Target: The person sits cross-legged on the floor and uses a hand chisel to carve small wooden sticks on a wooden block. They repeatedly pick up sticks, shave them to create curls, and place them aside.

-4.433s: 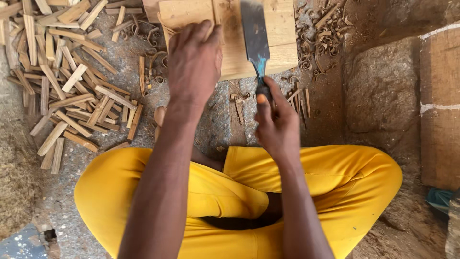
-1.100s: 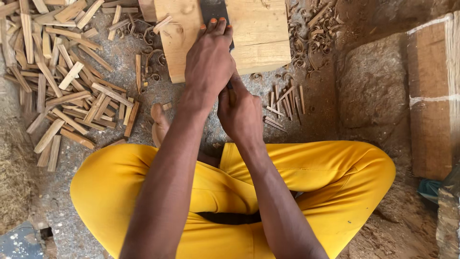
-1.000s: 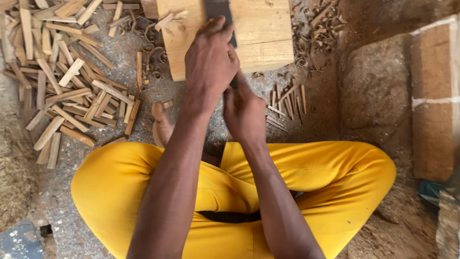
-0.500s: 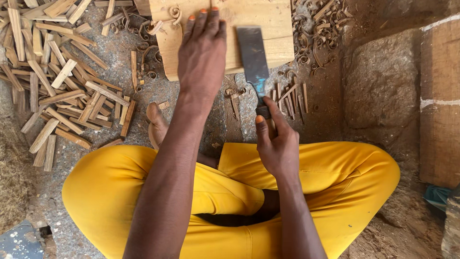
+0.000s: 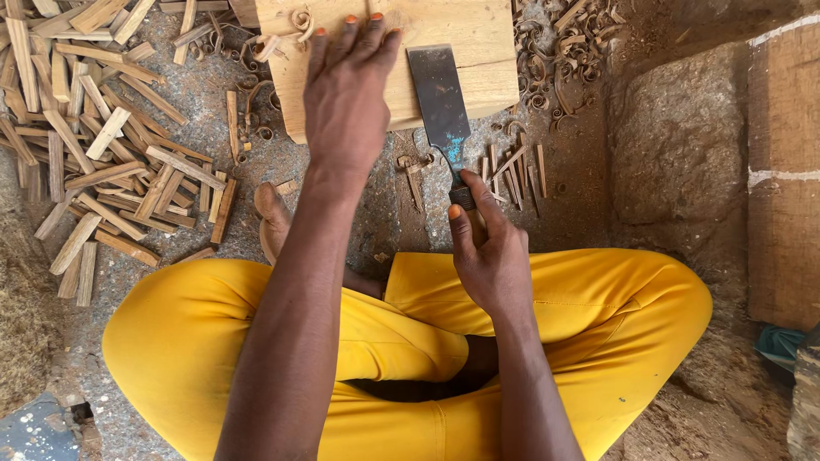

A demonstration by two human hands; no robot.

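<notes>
My left hand [image 5: 346, 94] lies flat, fingers spread, on the board [image 5: 478, 60]. My right hand [image 5: 489, 256] grips the chisel [image 5: 440, 102], its blade apparently resting on the board beside my left.

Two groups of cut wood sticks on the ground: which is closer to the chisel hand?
The small cluster of thin sticks, just above the right hand holding the chisel. The big pile lies far left.

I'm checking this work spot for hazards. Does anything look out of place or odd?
Nothing looks damaged. Curled shavings and cut wood sticks litter the ground around the wooden block, and the person's bare foot rests close to the wide chisel.
</notes>
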